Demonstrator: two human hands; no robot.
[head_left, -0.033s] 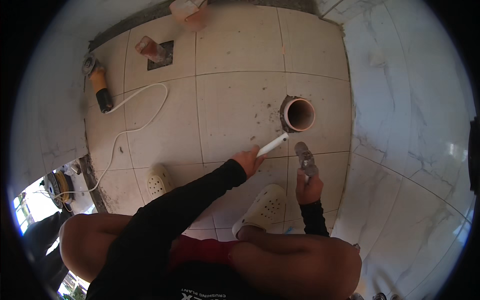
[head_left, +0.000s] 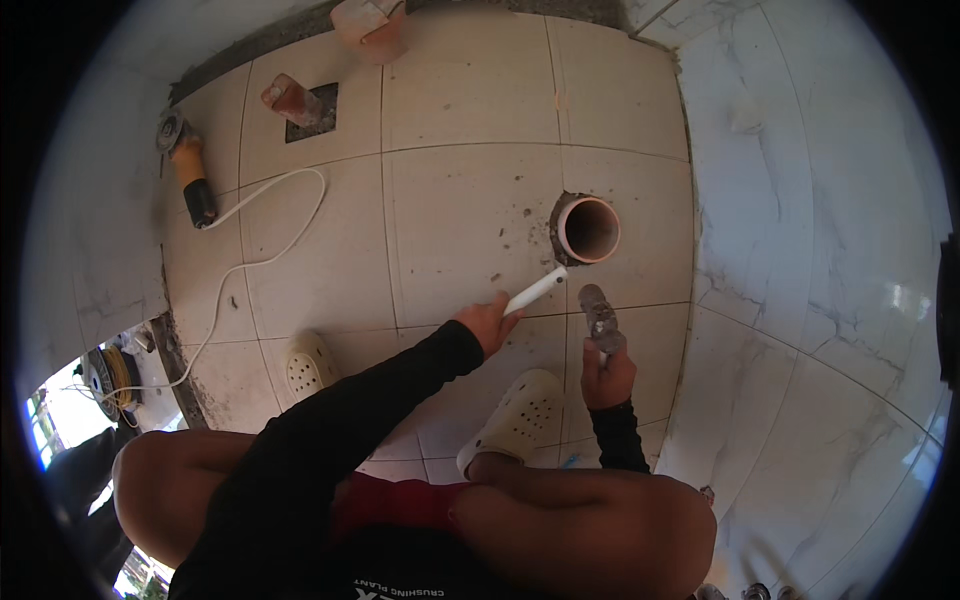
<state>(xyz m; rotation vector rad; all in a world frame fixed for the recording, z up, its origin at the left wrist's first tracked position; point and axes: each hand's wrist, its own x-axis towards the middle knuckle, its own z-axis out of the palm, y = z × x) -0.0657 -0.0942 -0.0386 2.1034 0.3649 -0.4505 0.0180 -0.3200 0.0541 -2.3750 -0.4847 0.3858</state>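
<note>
My left hand [head_left: 488, 324] is closed around a white, rod-like tool [head_left: 537, 290] with a dark spot near its far end; its other end is hidden in my fist. The far tip reaches the lower-left rim of the broken hole [head_left: 558, 245]. In that hole stands a pinkish-orange pipe [head_left: 567, 236], its round mouth facing up. To the right, my right hand [head_left: 608, 373] grips a hammer [head_left: 600, 315] with a worn, dusty grey head. The hammer head is just below the pipe and apart from the white tool.
Beige floor tiles [head_left: 470, 240] carry crumbs of debris. An angle grinder [head_left: 187, 165] lies at left, its white cord [head_left: 236, 268] looping toward a cable reel [head_left: 105, 380]. A reddish pipe piece [head_left: 291, 98] stands by a square cutout [head_left: 322, 118]. A pinkish container [head_left: 368, 28] sits beyond. Marbled wall tiles [head_left: 780, 200] rise at right.
The whole view has shifted slightly, so things appear a little farther left. Both hands keep their holds, with almost no movement relative to the pipe.
</note>
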